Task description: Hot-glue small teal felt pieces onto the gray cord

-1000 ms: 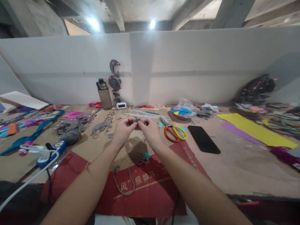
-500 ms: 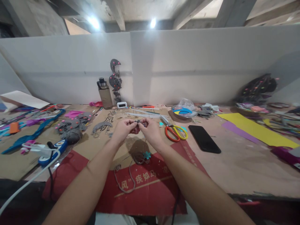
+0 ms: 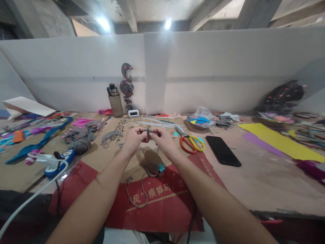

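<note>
Above the cardboard sheet (image 3: 162, 217), my left hand (image 3: 135, 138) and my right hand (image 3: 162, 138) meet fingertip to fingertip. Both pinch a small dark grey piece (image 3: 148, 131), perhaps fabric or cord; its exact shape is too small to make out. A thin strand seems to hang down by my right hand. Below the hands lies a loose coil of grey cord (image 3: 151, 170), one loop of it spreading over the red print. Beside the coil sits a small turquoise flower-shaped piece (image 3: 160, 167). Scissors (image 3: 188, 139) with one orange and one yellow handle lie right of my right hand.
A black phone (image 3: 222, 150) lies to the right, near yellow sheet material (image 3: 279, 140). On the left are grey pieces with pink dots (image 3: 81, 135) and a blue power strip (image 3: 59, 164) with a white cable. A bottle (image 3: 115, 101) stands by the wall panel.
The whole view has shifted slightly to the right. Both hands keep pinching the small grey piece, with fingers slightly rearranged around it.
</note>
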`<act>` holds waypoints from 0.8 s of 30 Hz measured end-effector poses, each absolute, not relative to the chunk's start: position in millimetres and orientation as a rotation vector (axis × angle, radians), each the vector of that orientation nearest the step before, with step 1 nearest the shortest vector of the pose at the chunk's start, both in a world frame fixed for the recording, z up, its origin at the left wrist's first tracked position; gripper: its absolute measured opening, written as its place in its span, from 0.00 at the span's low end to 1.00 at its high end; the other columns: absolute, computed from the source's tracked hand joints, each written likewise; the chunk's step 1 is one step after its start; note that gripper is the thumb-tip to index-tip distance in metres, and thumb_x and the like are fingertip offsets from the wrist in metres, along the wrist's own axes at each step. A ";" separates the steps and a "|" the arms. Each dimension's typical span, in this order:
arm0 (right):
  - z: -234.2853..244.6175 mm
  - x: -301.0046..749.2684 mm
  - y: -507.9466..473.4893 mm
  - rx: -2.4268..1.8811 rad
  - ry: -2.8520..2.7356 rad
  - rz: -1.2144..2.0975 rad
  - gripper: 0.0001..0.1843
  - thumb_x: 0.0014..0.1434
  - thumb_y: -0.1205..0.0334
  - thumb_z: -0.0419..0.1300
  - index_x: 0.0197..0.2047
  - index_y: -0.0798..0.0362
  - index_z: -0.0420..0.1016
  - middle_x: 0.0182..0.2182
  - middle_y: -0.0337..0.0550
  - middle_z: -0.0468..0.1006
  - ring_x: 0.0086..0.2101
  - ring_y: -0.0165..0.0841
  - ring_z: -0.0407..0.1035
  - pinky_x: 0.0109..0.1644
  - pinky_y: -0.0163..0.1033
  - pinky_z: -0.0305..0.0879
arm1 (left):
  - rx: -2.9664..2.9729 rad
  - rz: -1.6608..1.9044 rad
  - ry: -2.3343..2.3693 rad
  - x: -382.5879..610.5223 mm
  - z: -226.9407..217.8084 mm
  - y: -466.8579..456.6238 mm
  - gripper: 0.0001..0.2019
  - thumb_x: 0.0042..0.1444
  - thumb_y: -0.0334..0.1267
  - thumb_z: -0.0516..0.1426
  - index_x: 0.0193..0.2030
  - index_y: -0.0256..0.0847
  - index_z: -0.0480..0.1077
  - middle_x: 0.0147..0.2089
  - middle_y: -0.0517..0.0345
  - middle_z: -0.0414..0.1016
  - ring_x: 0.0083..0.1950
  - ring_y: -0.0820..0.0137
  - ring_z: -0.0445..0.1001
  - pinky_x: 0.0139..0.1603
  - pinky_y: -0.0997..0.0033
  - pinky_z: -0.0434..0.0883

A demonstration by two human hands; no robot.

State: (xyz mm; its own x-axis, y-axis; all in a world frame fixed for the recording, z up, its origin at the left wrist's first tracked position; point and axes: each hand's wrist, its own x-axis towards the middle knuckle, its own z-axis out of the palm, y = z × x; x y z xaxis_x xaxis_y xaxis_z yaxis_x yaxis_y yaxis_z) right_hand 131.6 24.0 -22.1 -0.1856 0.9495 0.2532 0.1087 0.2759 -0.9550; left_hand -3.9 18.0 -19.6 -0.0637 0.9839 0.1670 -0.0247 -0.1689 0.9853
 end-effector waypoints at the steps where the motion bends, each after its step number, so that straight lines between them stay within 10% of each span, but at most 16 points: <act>1: -21.6 131.6 23.8 -1.027 -1.538 1.052 0.11 0.48 0.55 0.56 0.31 0.55 0.70 0.21 0.35 0.68 0.21 0.25 0.57 0.24 0.32 0.53 | 1.293 1.398 1.141 -3.0 -19.5 17.6 0.07 0.44 0.36 0.60 0.27 0.35 0.68 0.21 0.59 0.72 0.22 0.75 0.69 0.28 0.73 0.70; 24: -24.8 135.2 26.2 -1.080 -1.544 0.931 0.11 0.51 0.57 0.55 0.37 0.53 0.68 0.25 0.37 0.71 0.27 0.29 0.65 0.32 0.35 0.60 | 1.173 1.360 1.123 -6.5 -13.3 16.1 0.11 0.44 0.39 0.63 0.31 0.34 0.72 0.28 0.54 0.75 0.28 0.72 0.74 0.27 0.75 0.72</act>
